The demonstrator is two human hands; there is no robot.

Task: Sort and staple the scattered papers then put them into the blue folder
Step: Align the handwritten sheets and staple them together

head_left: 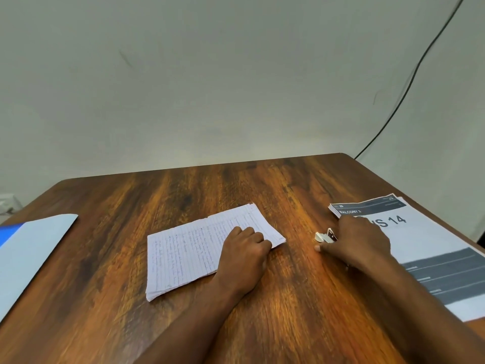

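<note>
- Your left hand rests on the right end of the handwritten stack at the table's centre, fingers curled knuckle-down on the top sheet; you cannot tell whether they pinch the edge.
- Those lined sheets look thin, light and floppy; they will likely slide and fan, so square them and pinch one corner.
- Your right hand grips the small white stapler, just left of the printed stack at the right edge.
- The stapler looks rigid and light; hold it by its rear so the mouth is free.
- The blue folder lies open far left, well apart; it probably bends if lifted by a corner.
</note>
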